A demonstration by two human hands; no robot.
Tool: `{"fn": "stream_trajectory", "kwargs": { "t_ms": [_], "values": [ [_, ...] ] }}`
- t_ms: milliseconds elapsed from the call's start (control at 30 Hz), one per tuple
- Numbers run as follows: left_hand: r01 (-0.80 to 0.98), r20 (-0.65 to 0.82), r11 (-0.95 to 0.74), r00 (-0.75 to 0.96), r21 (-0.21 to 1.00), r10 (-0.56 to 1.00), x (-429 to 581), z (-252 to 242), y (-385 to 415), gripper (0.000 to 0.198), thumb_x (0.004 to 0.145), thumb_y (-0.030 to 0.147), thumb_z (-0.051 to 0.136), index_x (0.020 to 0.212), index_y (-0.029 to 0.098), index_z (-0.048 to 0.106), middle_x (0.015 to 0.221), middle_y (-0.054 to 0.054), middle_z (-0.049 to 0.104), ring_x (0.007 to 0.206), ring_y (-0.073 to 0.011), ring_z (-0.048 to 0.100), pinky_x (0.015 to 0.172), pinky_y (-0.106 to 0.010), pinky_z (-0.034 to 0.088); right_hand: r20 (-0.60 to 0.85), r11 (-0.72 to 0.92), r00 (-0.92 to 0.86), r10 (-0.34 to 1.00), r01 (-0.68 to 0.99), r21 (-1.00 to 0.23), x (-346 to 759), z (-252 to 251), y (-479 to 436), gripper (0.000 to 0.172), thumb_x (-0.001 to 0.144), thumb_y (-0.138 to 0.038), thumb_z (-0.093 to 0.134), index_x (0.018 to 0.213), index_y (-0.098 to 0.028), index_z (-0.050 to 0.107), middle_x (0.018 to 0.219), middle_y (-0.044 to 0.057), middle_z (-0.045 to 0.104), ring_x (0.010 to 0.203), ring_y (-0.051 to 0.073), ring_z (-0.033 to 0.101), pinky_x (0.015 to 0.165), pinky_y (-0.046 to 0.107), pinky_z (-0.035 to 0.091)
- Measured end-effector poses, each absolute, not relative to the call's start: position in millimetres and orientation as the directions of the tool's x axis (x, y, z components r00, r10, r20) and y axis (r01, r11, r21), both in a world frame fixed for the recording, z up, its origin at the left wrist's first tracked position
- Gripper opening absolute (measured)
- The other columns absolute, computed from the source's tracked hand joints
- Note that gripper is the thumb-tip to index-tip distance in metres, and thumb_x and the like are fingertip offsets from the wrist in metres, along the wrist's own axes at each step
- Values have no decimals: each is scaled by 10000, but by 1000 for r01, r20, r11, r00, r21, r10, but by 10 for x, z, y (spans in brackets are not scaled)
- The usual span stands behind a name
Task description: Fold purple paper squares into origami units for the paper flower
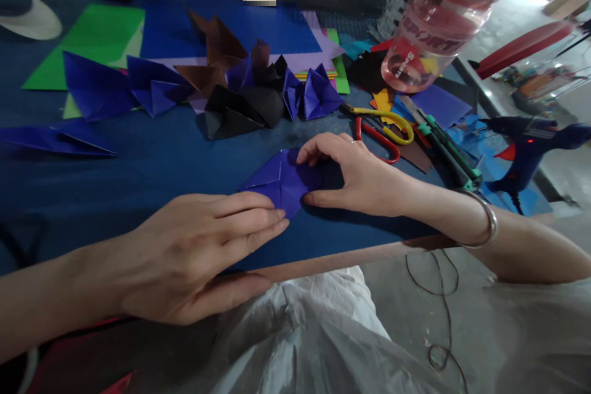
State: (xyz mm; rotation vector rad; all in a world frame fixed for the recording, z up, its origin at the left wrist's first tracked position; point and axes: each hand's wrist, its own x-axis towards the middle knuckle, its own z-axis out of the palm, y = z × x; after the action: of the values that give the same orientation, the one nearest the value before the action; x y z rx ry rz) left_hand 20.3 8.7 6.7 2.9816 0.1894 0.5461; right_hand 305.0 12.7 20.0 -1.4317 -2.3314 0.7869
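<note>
A folded piece of purple paper (277, 178) with visible creases lies on the blue tabletop, close to its front edge. My left hand (203, 246) rests flat, its outstretched fingertips pressing on the lower left part of this paper and its thumb at the table edge. At the paper's right side is my right hand (351, 175). Its fingers curl onto the upper right edge while the thumb touches the lower right, so the paper is held between them. Part of the paper is hidden beneath the left fingers.
Folded purple pieces (157, 86), a black one (244, 111) and a brown one (217, 49) stand behind. To the right are red-and-yellow-handled scissors (388, 126), a green utility knife (450, 151), a glue gun (530, 148) and a pink bottle (434, 31). Green sheets (87, 43) lie back left.
</note>
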Motion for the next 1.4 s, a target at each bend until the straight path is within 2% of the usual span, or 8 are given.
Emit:
{"fn": "stream_trajectory", "kwargs": {
  "t_ms": [300, 600, 800, 933, 1133, 1233, 1333, 1400],
  "values": [
    [107, 374, -984, 914, 144, 154, 195, 59, 84, 339, 1044, 214, 576, 1342, 68, 645, 1263, -119, 787, 1213, -279, 733, 978, -383, 676, -2, 399, -552, 834, 606, -688, 3196, 182, 221, 350, 859, -171, 721, 1197, -224, 646, 1189, 59, 720, 1131, 243, 638, 1044, 450, 484],
    [115, 332, -979, 929, 167, 165, 210, 86, 93, 400, 1016, 213, 605, 1387, 62, 614, 1301, -139, 779, 1252, -262, 720, 1097, -364, 630, 36, 452, -605, 795, 552, -701, 3264, 153, 254, 370, 847, -96, 603, 1194, -215, 645, 1162, 58, 723, 1123, 237, 655, 1055, 457, 511],
    [158, 351, -963, 908, 219, 229, 141, -107, 54, 449, 1044, 311, 605, 1451, 122, 623, 1401, -125, 743, 1325, -272, 682, 1143, -399, 605, 147, 487, -550, 822, 547, -681, 3256, 100, 197, 513, 828, -55, 516, 1304, -222, 608, 1382, 100, 680, 1272, 251, 634, 1084, 470, 540],
    [153, 359, -970, 909, 187, 212, 142, -161, 59, 446, 1082, 366, 547, 1455, 135, 627, 1385, -122, 752, 1319, -272, 686, 1107, -402, 618, 212, 505, -523, 826, 516, -692, 3200, 47, 195, 414, 942, -174, 573, 1353, -211, 607, 1394, 115, 696, 1298, 262, 649, 1128, 485, 531],
    [152, 356, -971, 910, 185, 211, 185, -88, 65, 427, 1088, 346, 537, 1444, 133, 634, 1312, -120, 781, 1258, -264, 717, 1034, -378, 639, 128, 311, -383, 915, 466, -829, 3152, 25, 201, 320, 1105, -415, 480, 1321, -218, 611, 1096, 51, 752, 1001, 202, 715, 922, 380, 582],
    [159, 352, -962, 907, 221, 231, 189, -90, 67, 469, 1068, 348, 566, 1499, 169, 610, 1313, -114, 781, 1244, -271, 726, 1022, -380, 646, 220, 372, -335, 916, 510, -775, 3115, 37, 137, 407, 1101, -520, 500, 1384, -232, 555, 1162, 72, 721, 1065, 227, 675, 959, 410, 548],
    [155, 362, -961, 903, 229, 232, 187, -98, 75, 482, 1065, 351, 567, 1519, 191, 595, 1277, -111, 790, 1236, -276, 732, 1016, -384, 649, 315, 498, -387, 867, 643, -581, 3059, 58, 59, 538, 966, -483, 752, 1390, -223, 547, 1304, 118, 673, 1212, 297, 610, 1063, 487, 472],
    [146, 366, -964, 904, 222, 222, 188, -97, 86, 471, 1068, 356, 564, 1509, 194, 600, 1261, -107, 794, 1228, -277, 734, 1007, -392, 652, 246, 492, -428, 870, 705, -511, 3024, 71, 30, 555, 892, -384, 850, 1343, -216, 576, 1140, 81, 706, 1100, 287, 636, 999, 467, 467]
  ]
}}
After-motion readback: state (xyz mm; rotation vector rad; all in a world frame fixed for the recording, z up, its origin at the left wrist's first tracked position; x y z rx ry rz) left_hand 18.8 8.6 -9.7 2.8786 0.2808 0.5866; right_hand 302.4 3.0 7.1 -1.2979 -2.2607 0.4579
